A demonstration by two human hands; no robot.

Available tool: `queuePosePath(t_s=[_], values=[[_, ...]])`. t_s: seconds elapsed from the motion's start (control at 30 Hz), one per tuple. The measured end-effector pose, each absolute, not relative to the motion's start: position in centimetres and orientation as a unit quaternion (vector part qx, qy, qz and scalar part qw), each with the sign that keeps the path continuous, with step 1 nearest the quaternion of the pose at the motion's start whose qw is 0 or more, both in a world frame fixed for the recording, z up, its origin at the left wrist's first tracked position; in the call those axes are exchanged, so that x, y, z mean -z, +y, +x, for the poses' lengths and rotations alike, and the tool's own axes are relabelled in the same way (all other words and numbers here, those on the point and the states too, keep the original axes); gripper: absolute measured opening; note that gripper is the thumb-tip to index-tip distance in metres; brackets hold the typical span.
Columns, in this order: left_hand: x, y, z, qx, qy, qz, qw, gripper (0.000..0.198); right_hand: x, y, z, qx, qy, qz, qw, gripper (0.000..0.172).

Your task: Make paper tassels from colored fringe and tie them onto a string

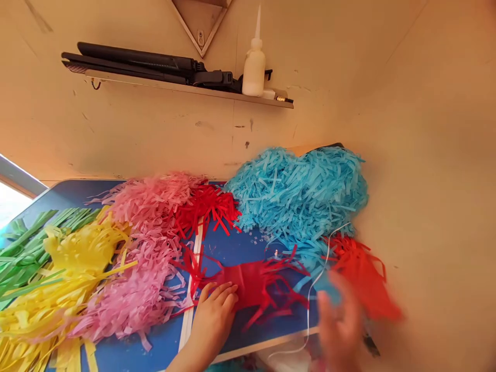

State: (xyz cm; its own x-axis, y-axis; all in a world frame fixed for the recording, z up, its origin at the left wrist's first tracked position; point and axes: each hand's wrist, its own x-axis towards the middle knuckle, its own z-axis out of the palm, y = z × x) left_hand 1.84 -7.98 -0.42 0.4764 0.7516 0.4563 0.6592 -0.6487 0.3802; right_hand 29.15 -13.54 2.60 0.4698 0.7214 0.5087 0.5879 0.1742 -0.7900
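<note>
My left hand [212,316] lies flat with fingers stretched out, pressing on the left end of a red fringed paper piece [258,284] on the blue table [240,248]. My right hand [341,323] is smeared by motion at the table's right front edge, near a light blue scrap [329,288] and a white string [310,299]; its fingers cannot be made out. An orange-red fringed bundle [364,274] sits just beyond it.
Heaps of fringed paper cover the table: blue [298,191], red [207,206], pink [147,248], yellow [62,289], green [27,243]. A wall shelf [186,88] carries a white glue bottle [253,62] and a black tool [143,62]. Walls close in behind and right.
</note>
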Motion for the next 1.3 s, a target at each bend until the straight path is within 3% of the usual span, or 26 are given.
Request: queuePosePath(t_s=[0.1,0.2,0.3,0.47,0.53,0.63,0.77,0.97,1.03,1.17,1.3], values=[[-0.2,-7.8,2.8,-0.317,0.417,0.848,0.083,0.028,-1.4,-12.7,21.3,-0.104,-0.756,-0.546,0.345,0.056],[-1.0,-7.4,2.5,-0.311,0.417,0.851,0.07,0.029,-0.1,-9.9,19.1,-0.1,-0.75,-0.579,0.303,0.048],[-1.6,-7.1,0.8,-0.277,0.423,0.861,0.055,0.028,0.1,-8.2,23.8,-0.078,-0.732,-0.624,0.262,0.044],[-1.9,-6.8,-0.9,-0.271,0.435,0.856,0.068,0.027,-3.4,-9.7,32.9,0.04,-0.652,-0.71,0.264,0.043],[-1.9,-6.9,-0.3,-0.27,0.432,0.857,0.082,0.027,-5.0,-10.7,32.1,0.012,-0.69,-0.67,0.276,0.052],[-1.5,-7.2,1.3,-0.271,0.431,0.855,0.099,0.029,-5.5,-10.8,26.8,-0.125,-0.807,-0.519,0.253,0.061],[-0.4,-7.0,1.0,-0.256,0.458,0.848,0.071,0.041,-2.7,-9.0,21.7,-0.153,-0.837,-0.473,0.228,0.034],[-2.3,-7.4,-6.2,-0.159,0.557,0.813,-0.061,0.052,-0.3,-9.4,21.8,-0.144,-0.834,-0.482,0.225,0.028],[-3.8,-8.5,-6.0,-0.147,0.526,0.834,-0.077,0.06,-0.3,-9.8,21.1,-0.155,-0.832,-0.486,0.217,0.026],[-4.0,-10.3,-0.8,-0.133,0.357,0.922,0.07,0.074,-0.3,-9.9,19.6,-0.182,-0.829,-0.48,0.22,0.028],[-0.1,-10.0,1.5,-0.224,0.447,0.857,0.125,0.051,-0.1,-9.8,20.2,-0.233,-0.809,-0.493,0.218,0.023]])
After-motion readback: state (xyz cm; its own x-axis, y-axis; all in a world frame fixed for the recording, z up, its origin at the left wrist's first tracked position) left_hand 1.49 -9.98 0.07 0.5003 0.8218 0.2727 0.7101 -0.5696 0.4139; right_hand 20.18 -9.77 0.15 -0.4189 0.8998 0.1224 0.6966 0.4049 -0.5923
